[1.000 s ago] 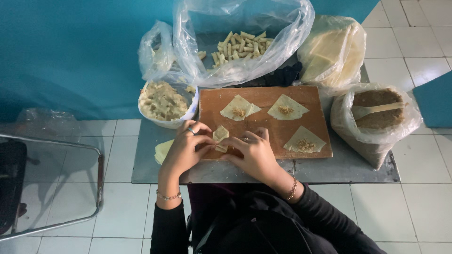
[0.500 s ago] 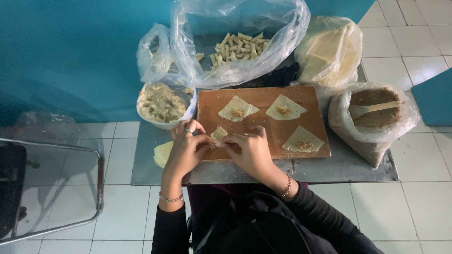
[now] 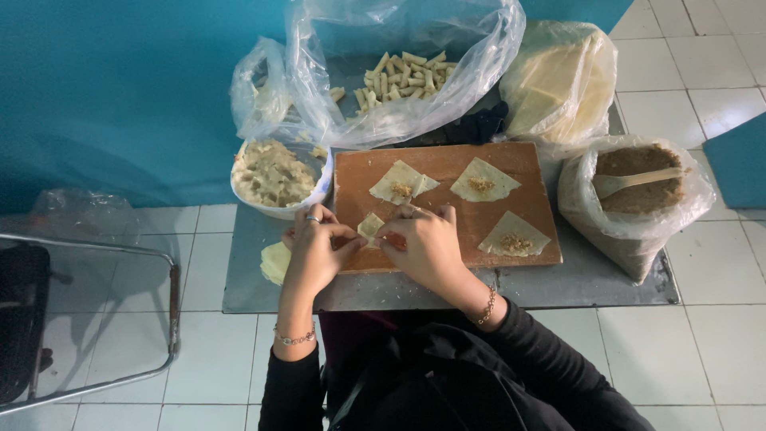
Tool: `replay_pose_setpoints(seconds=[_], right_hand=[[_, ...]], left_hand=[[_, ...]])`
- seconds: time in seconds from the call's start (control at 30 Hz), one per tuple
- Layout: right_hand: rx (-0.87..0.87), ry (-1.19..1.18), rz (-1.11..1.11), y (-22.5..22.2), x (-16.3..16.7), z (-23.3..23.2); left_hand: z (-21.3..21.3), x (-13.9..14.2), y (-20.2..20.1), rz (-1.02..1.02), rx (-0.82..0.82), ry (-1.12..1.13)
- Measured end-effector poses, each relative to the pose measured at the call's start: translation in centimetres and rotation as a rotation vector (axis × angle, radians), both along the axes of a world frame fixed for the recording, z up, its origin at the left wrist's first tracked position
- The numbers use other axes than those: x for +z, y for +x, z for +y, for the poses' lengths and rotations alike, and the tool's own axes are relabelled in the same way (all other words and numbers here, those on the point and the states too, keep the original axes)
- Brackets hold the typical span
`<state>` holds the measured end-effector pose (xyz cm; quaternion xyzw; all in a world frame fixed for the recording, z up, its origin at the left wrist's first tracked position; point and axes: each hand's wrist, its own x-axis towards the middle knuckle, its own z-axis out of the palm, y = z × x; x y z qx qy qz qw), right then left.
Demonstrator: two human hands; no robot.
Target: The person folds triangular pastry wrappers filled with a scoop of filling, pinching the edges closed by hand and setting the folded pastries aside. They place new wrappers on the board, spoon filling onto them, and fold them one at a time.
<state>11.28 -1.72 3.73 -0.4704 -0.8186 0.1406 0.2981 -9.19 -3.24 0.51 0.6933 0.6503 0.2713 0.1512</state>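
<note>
While my left hand [image 3: 317,254] and right hand [image 3: 427,246] pinch one small wrapper [image 3: 370,227] at the near-left edge of the wooden board [image 3: 447,164], fingers closed on it, three filled wrappers [image 3: 481,180] lie open beyond. One bowl of filling [image 3: 275,175] stands left; three plastic bags [image 3: 399,64] behind. My knuckles hide the wrapper's fold.

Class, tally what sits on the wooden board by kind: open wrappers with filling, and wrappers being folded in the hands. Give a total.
Open filled wrappers: 3
Wrapper being folded in the hands: 1
Total: 4
</note>
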Motion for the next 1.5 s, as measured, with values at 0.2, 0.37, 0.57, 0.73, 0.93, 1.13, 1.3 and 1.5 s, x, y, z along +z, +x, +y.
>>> replay_pose_setpoints(seconds=[0.2,0.37,0.57,0.73,0.93,1.13,1.3,1.5], right_hand=[[0.179,0.172,0.057,-0.2,-1.3,-0.2],[0.187,0.219,0.065,0.0,-2.7,-0.3],[0.185,0.200,-0.034,-0.1,-3.5,-0.2],[0.202,0.223,-0.036,0.2,-3.1,-0.2],[0.180,0.169,-0.028,0.2,-1.8,-0.5],[0.086,0.229,-0.027,-0.4,-1.5,-1.2],[0.089,0.265,0.004,-0.7,-2.2,-1.1],[0.082,0.263,-0.012,-0.8,-2.9,-0.7]], left_hand=[[0.2,0.1,0.9,0.044,0.071,0.016],[0.2,-0.5,0.8,-0.009,0.056,0.062],[0.1,-0.3,0.2,-0.066,-0.042,0.160],[-1.0,1.0,0.1,0.112,-0.192,0.264],[-1.1,1.6,-0.2,0.165,-0.284,0.357],[-1.0,0.8,-0.4,0.190,-0.316,0.409],[-0.4,0.3,-0.6,0.193,-0.323,0.418],[-0.3,0.6,-0.3,0.124,-0.297,0.352]])
